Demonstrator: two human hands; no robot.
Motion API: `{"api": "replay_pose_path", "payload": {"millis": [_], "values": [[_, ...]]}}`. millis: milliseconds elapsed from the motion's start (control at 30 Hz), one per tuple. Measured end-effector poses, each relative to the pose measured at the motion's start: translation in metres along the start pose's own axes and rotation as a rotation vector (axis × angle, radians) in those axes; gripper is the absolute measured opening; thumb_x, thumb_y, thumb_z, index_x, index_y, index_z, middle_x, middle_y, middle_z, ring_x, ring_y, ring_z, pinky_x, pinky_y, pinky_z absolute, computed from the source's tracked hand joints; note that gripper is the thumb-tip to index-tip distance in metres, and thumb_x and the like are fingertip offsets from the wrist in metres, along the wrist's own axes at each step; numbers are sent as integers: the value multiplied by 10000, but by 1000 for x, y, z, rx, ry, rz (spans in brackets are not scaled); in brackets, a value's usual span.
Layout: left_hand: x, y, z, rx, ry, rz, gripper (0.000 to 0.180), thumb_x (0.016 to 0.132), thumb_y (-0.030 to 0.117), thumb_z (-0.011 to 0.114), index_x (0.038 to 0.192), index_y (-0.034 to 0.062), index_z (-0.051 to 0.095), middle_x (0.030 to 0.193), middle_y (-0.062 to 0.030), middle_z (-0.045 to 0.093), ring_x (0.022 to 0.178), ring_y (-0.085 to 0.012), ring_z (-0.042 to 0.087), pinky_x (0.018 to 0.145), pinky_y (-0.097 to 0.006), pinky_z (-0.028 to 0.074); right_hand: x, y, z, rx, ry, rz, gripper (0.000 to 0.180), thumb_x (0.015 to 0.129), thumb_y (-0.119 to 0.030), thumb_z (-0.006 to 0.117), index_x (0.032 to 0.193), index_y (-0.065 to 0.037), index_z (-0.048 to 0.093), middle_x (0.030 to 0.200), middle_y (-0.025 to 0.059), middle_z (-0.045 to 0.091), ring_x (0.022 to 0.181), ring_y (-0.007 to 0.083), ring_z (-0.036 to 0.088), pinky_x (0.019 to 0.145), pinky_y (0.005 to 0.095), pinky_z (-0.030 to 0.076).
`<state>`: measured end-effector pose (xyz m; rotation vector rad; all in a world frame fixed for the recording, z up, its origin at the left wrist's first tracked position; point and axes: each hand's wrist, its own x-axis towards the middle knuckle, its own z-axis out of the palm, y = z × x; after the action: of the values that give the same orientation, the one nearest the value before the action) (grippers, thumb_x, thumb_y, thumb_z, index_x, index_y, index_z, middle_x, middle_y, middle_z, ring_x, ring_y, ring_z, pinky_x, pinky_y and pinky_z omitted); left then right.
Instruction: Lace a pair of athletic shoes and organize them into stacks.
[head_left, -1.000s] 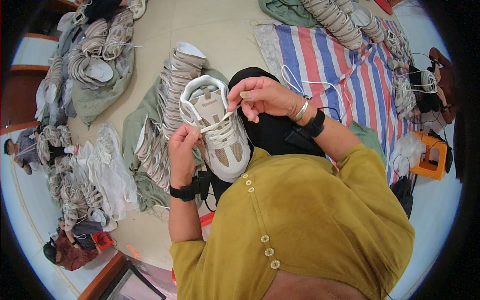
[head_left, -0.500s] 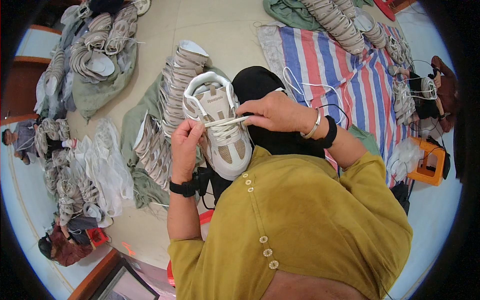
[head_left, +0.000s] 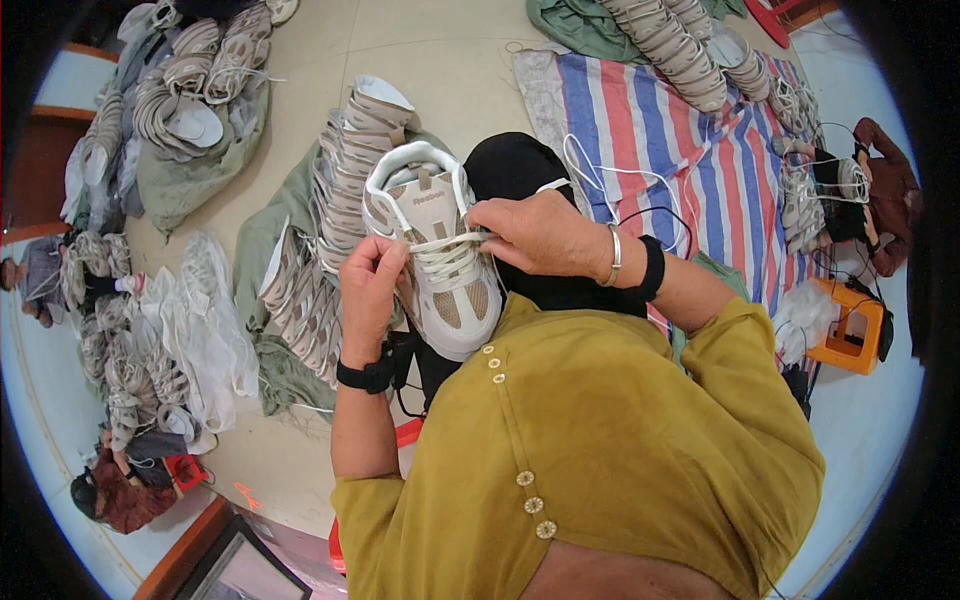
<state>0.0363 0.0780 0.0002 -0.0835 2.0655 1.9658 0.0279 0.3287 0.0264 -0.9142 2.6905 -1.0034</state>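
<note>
A beige and white sneaker [head_left: 462, 322] rests toe toward me against my black-clad leg [head_left: 515, 160]. A cream shoelace [head_left: 448, 241] crosses the front of its tongue above the laced rows. At the shoe's left edge, my left hand [head_left: 370, 285] pinches the lace between thumb and forefinger. My right hand [head_left: 548, 232] is closed on the lace's other side, at the right edge of the collar. Its fingertips partly hide that end of the lace.
Stacked shoe uppers [head_left: 352, 170] lie on green cloth left of the sneaker. A striped sheet [head_left: 660, 130] with loose white lace [head_left: 600, 180] spreads to the right. An orange stool [head_left: 848, 325] stands far right. Other people work among shoe piles at both sides.
My right hand has shifted slightly left, its fingers curling further toward the shoe. The left hand keeps its pinch on the shoelace, and the sneaker stays in nearly the same place.
</note>
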Motion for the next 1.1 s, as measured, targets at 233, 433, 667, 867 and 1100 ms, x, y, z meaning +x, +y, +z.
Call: {"api": "replay_pose_path", "payload": {"millis": [233,433,667,867,1100], "values": [[-1,5,1,34,-15,-18,198,875,197,628,769,42,564,695,76,499,637,-25,415,574,-185,342,1,0,-12,-137,-33,-113,190,760,-228,682,831,-96,565,780,64,583,697,264,598,559,367,456],[-1,5,1,88,-7,-12,220,882,209,618,753,36,570,688,64,512,632,-33,423,580,-191,349,12,-5,-14,-276,59,-227,168,704,-204,709,718,-102,575,849,45,557,781,244,505,649,332,423],[0,7,4,46,28,-58,251,886,244,621,748,38,581,681,43,530,625,-39,434,577,-193,351,11,8,-9,37,178,-250,151,707,-143,699,686,-50,582,1049,121,558,952,294,531,817,401,440],[0,7,4,67,41,-49,264,881,255,636,742,39,575,670,46,511,623,-36,412,565,-191,340,13,10,-10,-80,236,-346,152,698,-141,701,660,-40,595,1150,136,557,1041,324,527,864,409,455],[-3,9,12,331,101,103,277,854,215,665,698,22,541,656,62,464,623,-39,382,557,-199,327,20,18,-16,-55,108,-315,133,660,-122,704,611,-38,612,1079,107,576,974,297,530,803,363,473]]}}
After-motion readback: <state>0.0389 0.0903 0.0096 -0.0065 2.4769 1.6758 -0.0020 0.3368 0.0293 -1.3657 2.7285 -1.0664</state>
